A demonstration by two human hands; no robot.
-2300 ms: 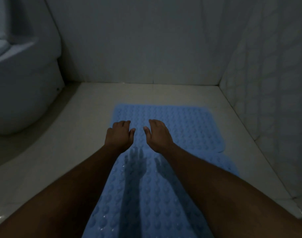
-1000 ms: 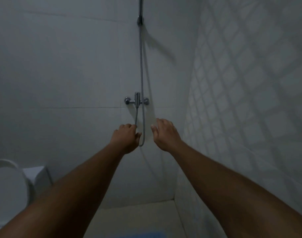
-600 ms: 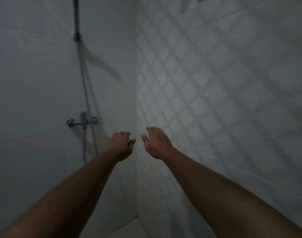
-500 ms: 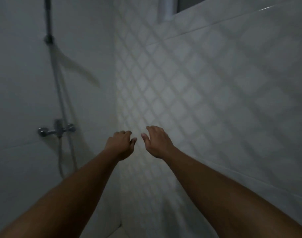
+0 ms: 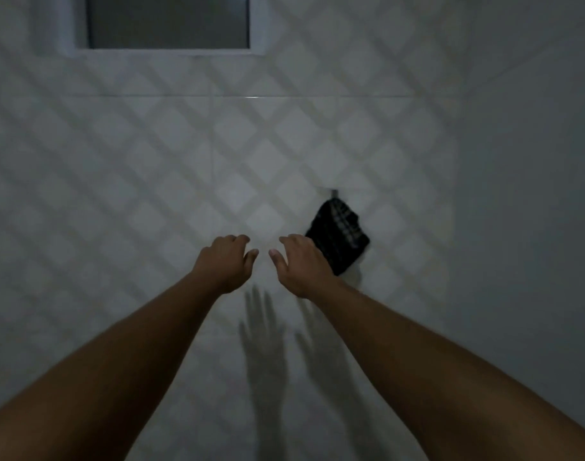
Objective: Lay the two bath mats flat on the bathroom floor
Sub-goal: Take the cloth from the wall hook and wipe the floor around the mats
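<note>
1. Both empty: your left hand [image 5: 226, 261] and right hand [image 5: 301, 264] hover, fingers loosely bent.
2. No bath mats in view; you face the tiled wall [image 5: 151, 161].
3. Your right hand sits near the checked cloth [image 5: 339, 239] on its hook [image 5: 332, 193]; you could snag it.
4. Looking away from the floor, you may miss a curled mat edge.

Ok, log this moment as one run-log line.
scene: diamond-tiled wall, window | left hand: open, empty | right hand: open, empty | checked cloth: hangs on hook | bath mats: not in view
</note>
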